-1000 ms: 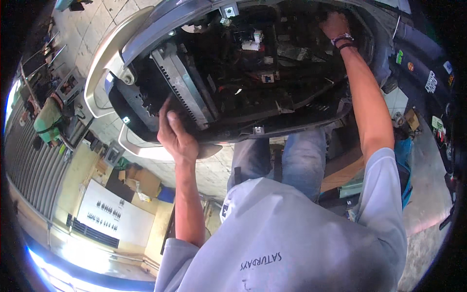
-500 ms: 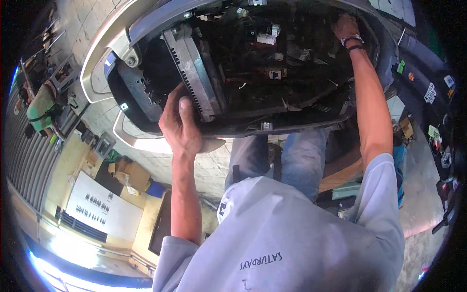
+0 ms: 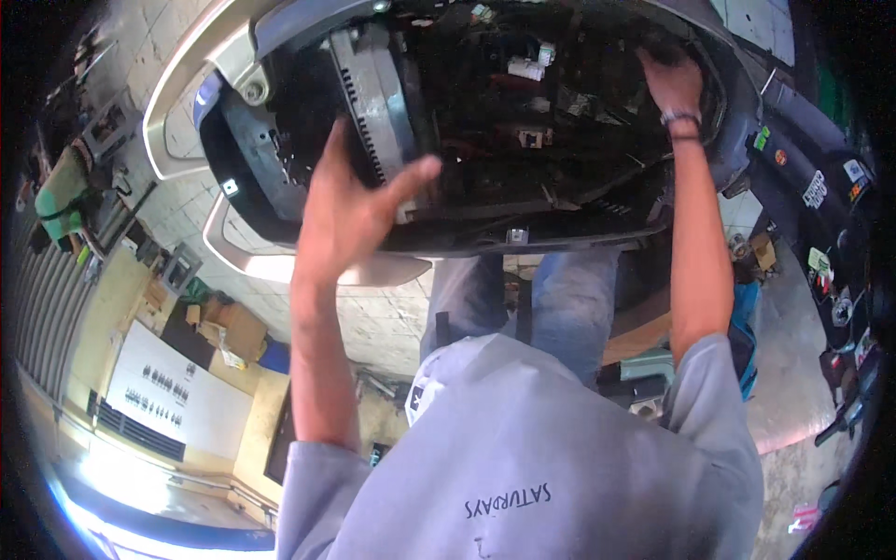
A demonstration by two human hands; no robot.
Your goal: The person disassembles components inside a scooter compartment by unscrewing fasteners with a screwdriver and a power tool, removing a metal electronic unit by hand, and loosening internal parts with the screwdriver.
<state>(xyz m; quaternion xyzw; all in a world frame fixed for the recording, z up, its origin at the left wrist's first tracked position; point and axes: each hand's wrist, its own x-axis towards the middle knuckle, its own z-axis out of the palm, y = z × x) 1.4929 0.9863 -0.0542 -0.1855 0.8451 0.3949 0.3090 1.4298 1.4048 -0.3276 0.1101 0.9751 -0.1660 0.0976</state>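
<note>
One spread left hand (image 3: 350, 215) should brace the near shell edge (image 3: 467, 245); we cannot tell if our right hand (image 3: 674, 86) grips.

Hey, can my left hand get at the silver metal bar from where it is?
Probably yes: the left hand is open at the lower end of the silver metal bar, and nothing visible blocks the way. Whether they touch is hard to tell.
</note>
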